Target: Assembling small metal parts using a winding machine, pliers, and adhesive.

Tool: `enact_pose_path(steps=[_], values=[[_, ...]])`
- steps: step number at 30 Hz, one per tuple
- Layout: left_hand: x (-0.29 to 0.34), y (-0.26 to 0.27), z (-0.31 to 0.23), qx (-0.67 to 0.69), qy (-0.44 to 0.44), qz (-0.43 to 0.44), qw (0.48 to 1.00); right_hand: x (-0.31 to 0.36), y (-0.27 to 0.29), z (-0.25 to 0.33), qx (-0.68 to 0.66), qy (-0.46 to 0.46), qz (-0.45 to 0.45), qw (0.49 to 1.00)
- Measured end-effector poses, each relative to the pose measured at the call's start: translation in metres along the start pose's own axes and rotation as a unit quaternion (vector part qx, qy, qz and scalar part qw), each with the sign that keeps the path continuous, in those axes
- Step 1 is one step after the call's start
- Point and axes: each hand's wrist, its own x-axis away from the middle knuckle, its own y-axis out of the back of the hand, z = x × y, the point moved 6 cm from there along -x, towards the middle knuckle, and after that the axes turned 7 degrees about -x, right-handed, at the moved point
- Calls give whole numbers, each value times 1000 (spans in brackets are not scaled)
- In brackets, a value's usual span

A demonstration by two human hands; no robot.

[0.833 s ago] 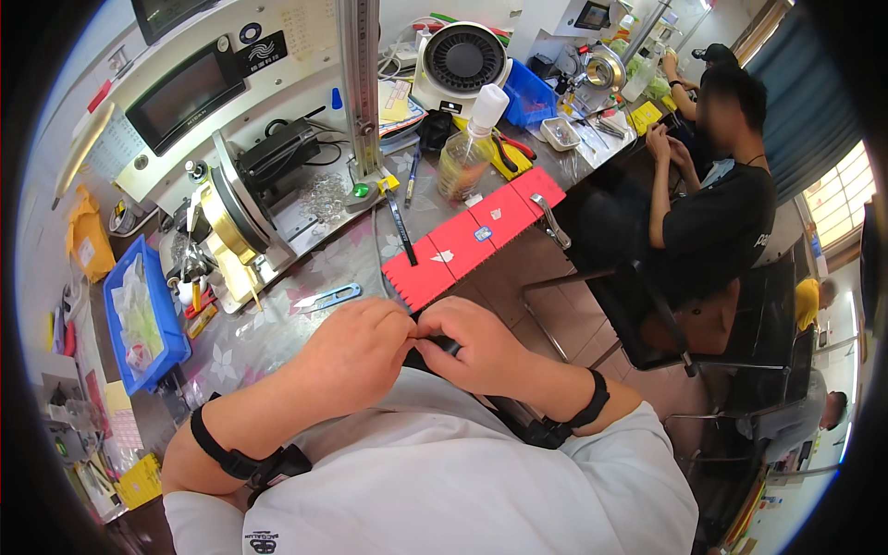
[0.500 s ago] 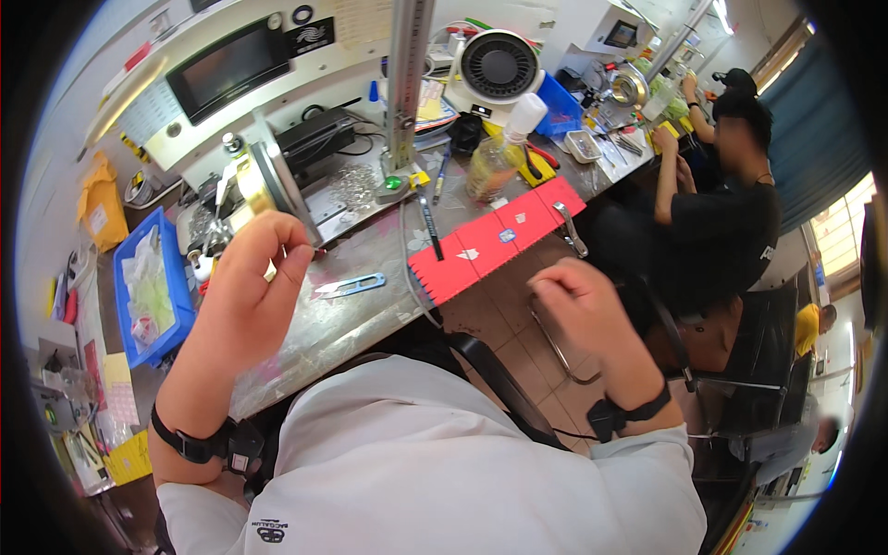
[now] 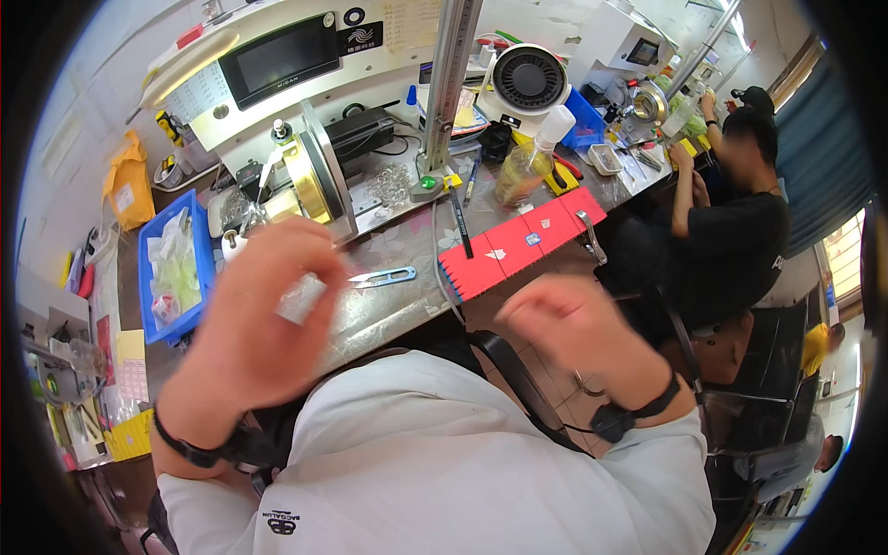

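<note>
My left hand (image 3: 268, 314) is raised over the bench in front of the machine, blurred by motion. Its fingers curl in towards the thumb, and whatever they pinch cannot be made out. To the right, my right hand (image 3: 573, 324) hangs in the air past the bench's front edge. Its fingers are bent and pressed together, also blurred, with nothing nameable showing in them. A pair of blue thread snips (image 3: 384, 277) lies on the bench just right of my left hand. Behind that hand stands a machine with a brass-coloured drum (image 3: 310, 176).
A blue tray (image 3: 157, 268) with plastic bags stands at the left. A red board (image 3: 518, 242) with a black pen (image 3: 460, 222) at its left end juts over the bench edge. Behind it are a clear bottle (image 3: 523, 171) and a fan (image 3: 529, 78). A co-worker (image 3: 731, 231) sits at the right.
The scene has shifted right and slightly up or down as the view turned. My left hand has moved right, towards the snips, and the gap between my hands has narrowed.
</note>
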Motion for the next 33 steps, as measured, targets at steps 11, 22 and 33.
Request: enact_pose_path(steps=[11,22,33], values=[[40,77,127,198,254,-194,926,58,191,-6,213,-45,-274,937],[21,-45,15,83,171,97,977,-42,-50,35,85,171,5,982],[40,-46,32,101,210,56,971,-48,-75,40,288,310,-76,903]])
